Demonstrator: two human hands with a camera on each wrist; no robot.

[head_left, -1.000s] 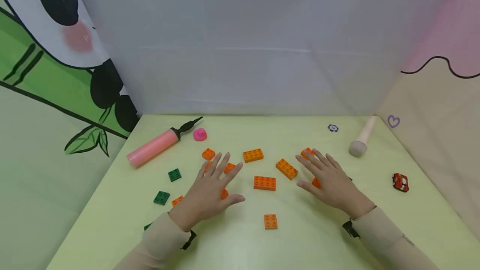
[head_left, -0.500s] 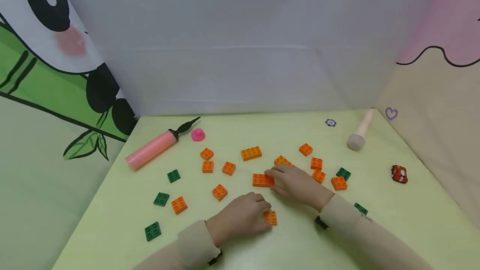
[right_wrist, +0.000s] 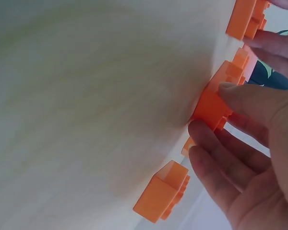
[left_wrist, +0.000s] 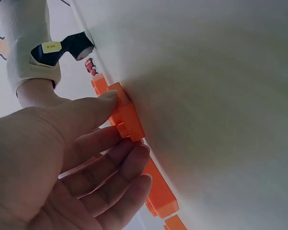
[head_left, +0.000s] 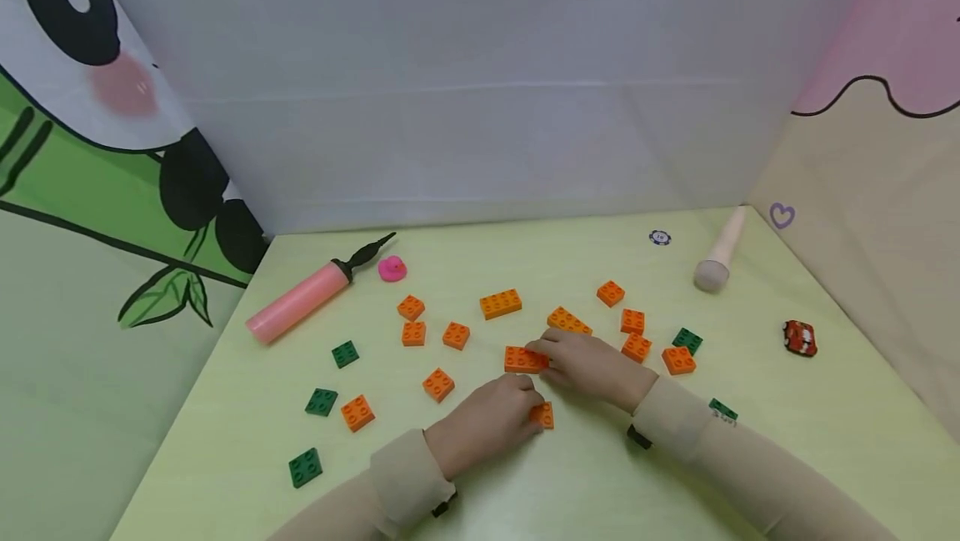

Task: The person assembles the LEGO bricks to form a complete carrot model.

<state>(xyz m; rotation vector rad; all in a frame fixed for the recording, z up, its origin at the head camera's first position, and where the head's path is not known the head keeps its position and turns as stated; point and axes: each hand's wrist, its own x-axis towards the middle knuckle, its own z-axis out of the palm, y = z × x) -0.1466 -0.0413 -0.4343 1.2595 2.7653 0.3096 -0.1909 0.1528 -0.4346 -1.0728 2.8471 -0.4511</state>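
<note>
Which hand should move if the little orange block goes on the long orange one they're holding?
Probably the left hand: it pinches the small orange brick. The right hand grips the long orange brick just beyond, so it looks better placed to hold that one steady.

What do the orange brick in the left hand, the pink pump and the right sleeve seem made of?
Orange brick: probably hard plastic, satin finish, from its crisp edges and moulded studs.
Pink pump: likely smooth plastic, by its even surface, though the look leaves this open.
Right sleeve: looks like soft, matte fabric, given its folds and loose cuff.
</note>
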